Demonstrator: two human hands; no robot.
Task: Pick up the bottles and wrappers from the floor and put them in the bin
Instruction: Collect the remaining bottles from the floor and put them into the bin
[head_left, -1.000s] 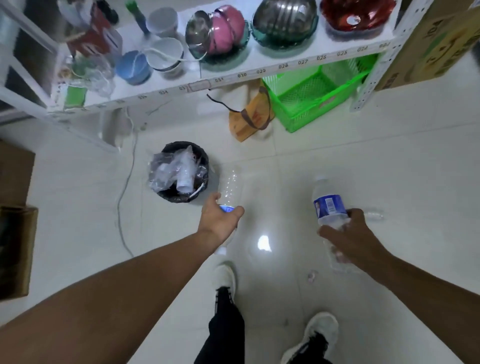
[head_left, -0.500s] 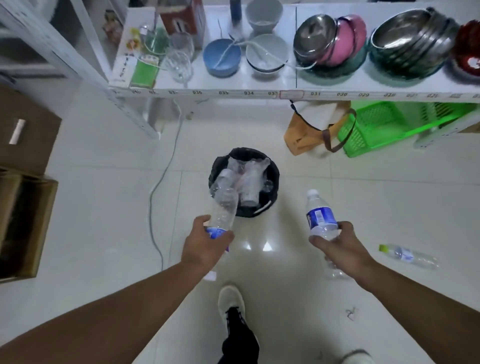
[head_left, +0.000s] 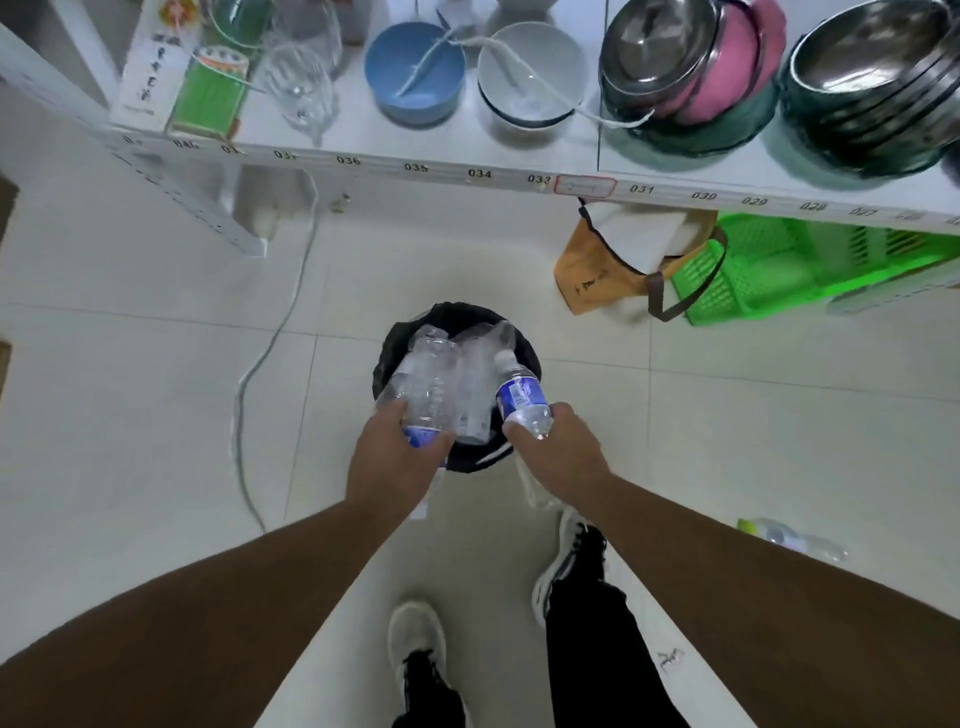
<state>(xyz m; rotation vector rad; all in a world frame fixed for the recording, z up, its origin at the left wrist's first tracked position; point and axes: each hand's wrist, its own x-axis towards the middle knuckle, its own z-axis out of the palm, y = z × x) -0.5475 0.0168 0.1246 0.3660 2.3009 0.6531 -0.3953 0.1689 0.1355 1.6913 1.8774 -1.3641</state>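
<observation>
Closer to the bin (head_left: 524, 358) than half a second ago: both hands now over its rim, where before they hung short of it above bare tile. Left hand (head_left: 387, 457) curled round the lower body of a clear bottle (head_left: 423, 382), fingers gripping near its blue label, bottle tilted with its far end over the bin's mouth. Right hand (head_left: 558, 452) wrapped round a second bottle (head_left: 522, 397), thumb and fingers pinching below the blue-and-white label, white cap pointing up and away; earlier held upright and off to the right, now leaning in over the bin. Label print too blurred to read.

Round black bin, lined with a dark bag, already heaped with crumpled clear plastic. A third bottle (head_left: 792, 538) with a pale green cap lying on its side on the glossy white tile, well apart to the right, now lower in view than before.

Above, white shelf (head_left: 363, 163) edged with number tags: 036, 035, 034, 033, 031, 030, 029. On it, blue bowl (head_left: 413, 73), white bowl (head_left: 530, 78), stacked steel bowls (head_left: 872, 78). Under it, tan bag (head_left: 605, 270) and green mesh basket (head_left: 779, 265).
</observation>
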